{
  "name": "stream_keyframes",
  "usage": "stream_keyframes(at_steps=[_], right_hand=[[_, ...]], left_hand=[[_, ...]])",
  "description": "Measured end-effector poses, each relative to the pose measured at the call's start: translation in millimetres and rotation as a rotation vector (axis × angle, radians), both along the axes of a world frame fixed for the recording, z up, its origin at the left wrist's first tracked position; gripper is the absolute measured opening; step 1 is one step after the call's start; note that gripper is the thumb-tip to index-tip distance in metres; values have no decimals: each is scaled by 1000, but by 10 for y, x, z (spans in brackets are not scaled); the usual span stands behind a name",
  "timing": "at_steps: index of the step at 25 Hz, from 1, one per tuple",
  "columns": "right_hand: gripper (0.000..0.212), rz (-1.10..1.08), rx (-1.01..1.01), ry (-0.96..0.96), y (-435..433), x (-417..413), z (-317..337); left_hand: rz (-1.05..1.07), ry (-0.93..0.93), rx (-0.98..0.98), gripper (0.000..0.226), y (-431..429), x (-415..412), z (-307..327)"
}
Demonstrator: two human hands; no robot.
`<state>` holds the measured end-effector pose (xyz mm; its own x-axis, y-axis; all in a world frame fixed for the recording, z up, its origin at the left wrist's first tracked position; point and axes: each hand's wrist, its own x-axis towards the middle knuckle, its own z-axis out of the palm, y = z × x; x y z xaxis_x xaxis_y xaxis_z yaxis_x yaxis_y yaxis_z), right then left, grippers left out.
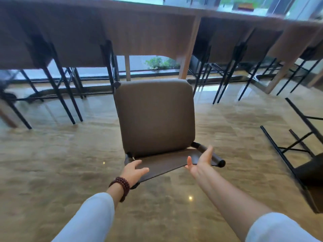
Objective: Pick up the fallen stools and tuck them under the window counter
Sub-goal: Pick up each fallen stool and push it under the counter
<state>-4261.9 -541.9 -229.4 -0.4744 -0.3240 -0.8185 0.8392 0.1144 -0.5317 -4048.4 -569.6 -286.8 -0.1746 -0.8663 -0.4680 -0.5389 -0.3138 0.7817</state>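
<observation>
The counter [139, 32] is spanning the far side. An upright stool [155, 116] is standing mid-floor before it, and a fallen stool [309, 172] is lying at right. The left hand [134, 172], fingers spread, is touching the upright stool's backrest [166, 163]. The right hand [201, 163] is hovering open-palmed by its right end.

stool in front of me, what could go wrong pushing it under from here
Neither the left hand nor the right hand grips the stool, so it could tip or slide on the glossy floor. The counter leg stands right ahead of its seat. The fallen stool lies close at the right, a trip hazard.
</observation>
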Motion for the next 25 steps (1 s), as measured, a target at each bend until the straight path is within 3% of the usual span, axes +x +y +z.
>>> stream_keyframes(at_steps=[3, 5, 11, 14, 16, 18, 20, 22, 25], right_hand=[[74, 3, -11, 22, -376, 39, 413], [72, 13, -32, 15, -643, 31, 656], [56, 191, -168, -27, -1562, -234, 1189], [64, 294, -292, -29, -1965, -333, 1273], [57, 465, -356, 33, -2193, -394, 1335], [52, 779, -250, 348, -2434, -454, 1418], [53, 1145, -63, 961, -2646, -525, 1402], [53, 1340, 22, 1392, -2852, -585, 1384], [65, 1498, 178, 1842, -3239, -679, 1356]], left_hand=[[-588, -562, -417, 77, -205, -141, 387], [-750, -753, -508, 79, -316, -297, 511], [-535, -982, -624, 76, -1169, -377, 957], [-420, -1049, -582, 80, -1573, -384, 1181], [-371, -1049, -559, 84, -1887, -418, 1324], [-363, -1052, -529, 87, -2191, -424, 1440], [-363, -1044, -482, 88, -2423, -413, 1500], [-372, -1023, -449, 89, -2630, -416, 1529], [-407, -963, -418, 84, -3037, -393, 1613]])
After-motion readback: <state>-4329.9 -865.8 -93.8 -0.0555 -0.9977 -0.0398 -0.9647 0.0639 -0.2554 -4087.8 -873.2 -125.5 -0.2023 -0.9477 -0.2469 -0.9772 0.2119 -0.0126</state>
